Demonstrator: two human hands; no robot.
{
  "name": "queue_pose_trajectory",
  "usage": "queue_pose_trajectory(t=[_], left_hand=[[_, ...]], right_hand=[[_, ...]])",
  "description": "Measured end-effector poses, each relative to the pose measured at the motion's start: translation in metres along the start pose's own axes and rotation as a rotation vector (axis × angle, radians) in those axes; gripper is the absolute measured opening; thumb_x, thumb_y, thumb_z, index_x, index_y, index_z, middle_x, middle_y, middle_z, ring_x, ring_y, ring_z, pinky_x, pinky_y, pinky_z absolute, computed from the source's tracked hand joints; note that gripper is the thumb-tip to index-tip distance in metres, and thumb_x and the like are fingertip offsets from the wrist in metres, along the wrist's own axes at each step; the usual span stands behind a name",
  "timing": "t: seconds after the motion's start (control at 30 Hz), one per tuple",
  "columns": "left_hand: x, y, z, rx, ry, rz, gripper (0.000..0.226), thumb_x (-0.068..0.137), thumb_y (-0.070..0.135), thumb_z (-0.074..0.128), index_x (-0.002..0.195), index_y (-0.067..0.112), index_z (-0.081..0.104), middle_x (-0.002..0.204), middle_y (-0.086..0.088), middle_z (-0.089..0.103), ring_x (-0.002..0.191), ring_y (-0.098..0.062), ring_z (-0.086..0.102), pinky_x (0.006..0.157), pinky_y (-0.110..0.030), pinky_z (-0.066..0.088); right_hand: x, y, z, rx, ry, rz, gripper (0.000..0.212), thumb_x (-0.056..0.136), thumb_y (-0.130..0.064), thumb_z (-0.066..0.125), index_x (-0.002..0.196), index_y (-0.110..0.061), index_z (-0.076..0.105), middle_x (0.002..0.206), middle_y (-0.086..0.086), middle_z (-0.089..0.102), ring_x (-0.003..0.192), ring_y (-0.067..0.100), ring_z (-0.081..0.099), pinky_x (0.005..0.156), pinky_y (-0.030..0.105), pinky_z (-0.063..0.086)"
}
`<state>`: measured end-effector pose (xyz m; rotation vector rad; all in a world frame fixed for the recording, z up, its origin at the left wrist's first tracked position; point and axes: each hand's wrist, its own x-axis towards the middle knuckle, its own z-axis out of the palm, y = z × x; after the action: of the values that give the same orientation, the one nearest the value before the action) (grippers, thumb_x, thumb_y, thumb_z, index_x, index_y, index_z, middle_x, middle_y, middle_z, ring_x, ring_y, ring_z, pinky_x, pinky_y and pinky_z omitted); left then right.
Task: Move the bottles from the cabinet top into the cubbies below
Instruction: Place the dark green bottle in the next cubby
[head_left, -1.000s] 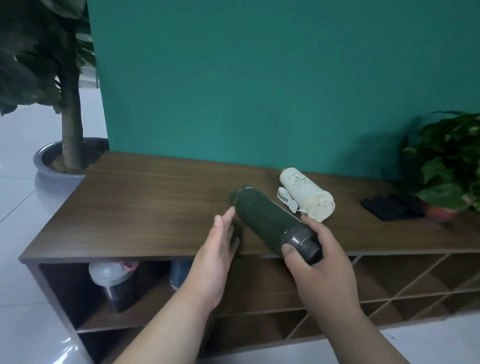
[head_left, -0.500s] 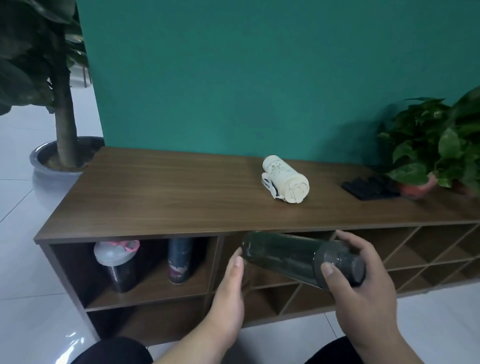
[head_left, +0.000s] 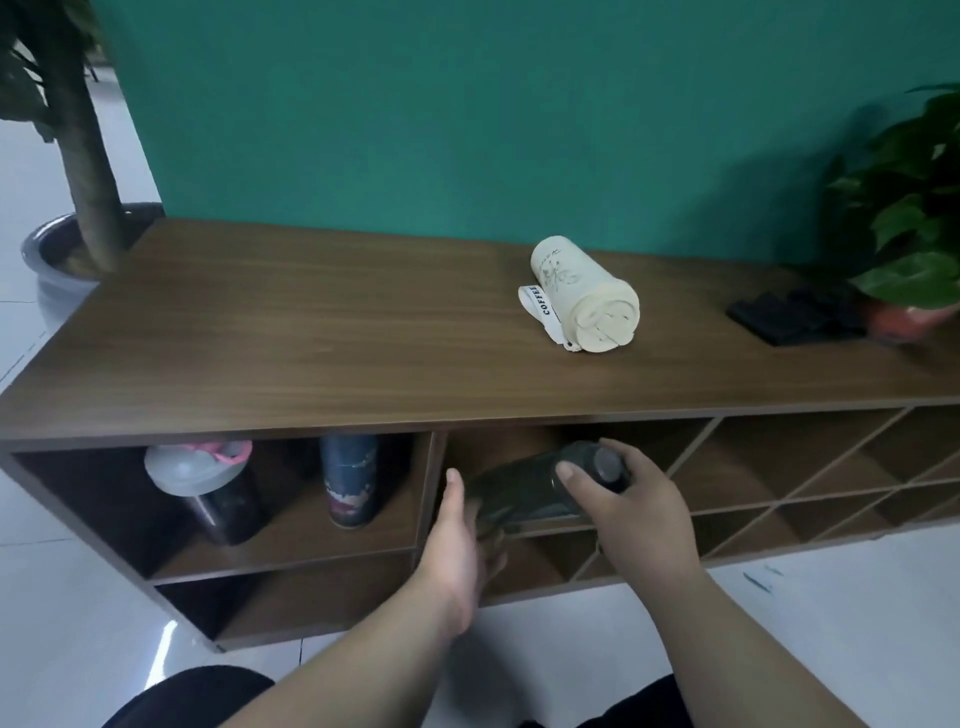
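Note:
A dark green bottle (head_left: 524, 491) lies on its side, its base end inside the middle cubby of the wooden cabinet (head_left: 311, 364). My right hand (head_left: 618, 504) grips its grey cap end. My left hand (head_left: 457, 535) cups the bottle's base from below, fingers partly hidden under it. A cream bottle (head_left: 584, 301) with a "COFFEE" strap lies on its side on the cabinet top. In the left cubby stand a black shaker bottle (head_left: 208, 488) with a grey lid and a dark blue bottle (head_left: 350, 478).
A black flat object (head_left: 789, 317) and a potted green plant (head_left: 914, 244) sit at the cabinet top's right end. A large potted tree (head_left: 78, 218) stands on the floor at left. Diamond-shaped cubbies (head_left: 810, 483) fill the cabinet's right side. A teal wall rises behind.
Both hands have carried the dark green bottle down from the cabinet top and moved it into the middle cubby opening. The view has dropped lower.

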<state>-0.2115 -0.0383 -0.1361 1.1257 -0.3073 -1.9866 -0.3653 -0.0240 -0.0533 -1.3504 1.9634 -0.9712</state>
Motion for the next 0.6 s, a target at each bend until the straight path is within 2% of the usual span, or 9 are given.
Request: queue_pose_trajectory(t=[0.1,0.27,0.37,0.43,0.53,0.6], left_hand=[[0.012,0.003,0.001,0.005,-0.012,0.099,0.080,0.090,0.078,0.028,0.143,0.021,0.046,0.158,-0.007,0.041,0.148,-0.030,0.033,0.121,-0.053,0.022],[0.022,0.007,0.000,-0.009,0.016,0.133,0.075,0.095,0.071,0.025,0.145,0.019,0.046,0.155,-0.009,0.044,0.145,-0.031,0.037,0.118,-0.057,0.026],[0.030,0.005,-0.001,-0.023,0.052,0.141,0.066,0.098,0.065,0.030,0.143,0.020,0.049,0.153,-0.008,0.047,0.143,-0.031,0.041,0.115,-0.056,0.031],[0.035,0.008,0.001,-0.052,0.052,0.131,0.065,0.099,0.062,0.032,0.145,0.019,0.046,0.155,-0.009,0.045,0.144,-0.031,0.038,0.116,-0.055,0.029],[0.041,0.015,0.006,-0.129,-0.023,0.069,0.069,0.098,0.066,0.025,0.156,0.027,0.030,0.164,-0.004,0.029,0.152,-0.027,0.021,0.120,-0.050,0.015],[0.047,0.017,0.006,-0.093,-0.022,0.087,0.070,0.097,0.066,0.025,0.156,0.029,0.029,0.165,0.000,0.028,0.152,-0.025,0.024,0.121,-0.049,0.017]], right_hand=[[0.022,0.006,0.015,-0.049,-0.036,0.004,0.069,0.070,-0.066,0.073,0.129,-0.033,0.060,0.108,-0.019,0.069,0.103,0.010,0.065,0.092,0.039,0.057],[0.043,0.005,0.037,-0.047,-0.083,-0.006,0.040,0.075,-0.057,0.075,0.104,-0.031,0.067,0.091,-0.017,0.071,0.087,0.004,0.064,0.071,0.021,0.046],[0.051,0.003,0.048,-0.035,-0.092,-0.026,0.036,0.075,-0.056,0.075,0.099,-0.031,0.066,0.086,-0.020,0.069,0.082,-0.002,0.061,0.068,0.015,0.041],[0.057,0.001,0.054,-0.010,-0.090,-0.044,0.031,0.076,-0.053,0.076,0.097,-0.033,0.067,0.084,-0.022,0.068,0.080,-0.004,0.060,0.068,0.014,0.041],[0.064,-0.002,0.060,0.021,-0.107,-0.041,0.023,0.076,-0.050,0.076,0.085,-0.030,0.072,0.080,-0.017,0.072,0.077,-0.003,0.063,0.068,0.018,0.046],[0.068,-0.002,0.064,0.050,-0.121,-0.017,0.023,0.076,-0.048,0.077,0.079,-0.025,0.074,0.076,-0.014,0.074,0.072,-0.001,0.065,0.068,0.021,0.049]])
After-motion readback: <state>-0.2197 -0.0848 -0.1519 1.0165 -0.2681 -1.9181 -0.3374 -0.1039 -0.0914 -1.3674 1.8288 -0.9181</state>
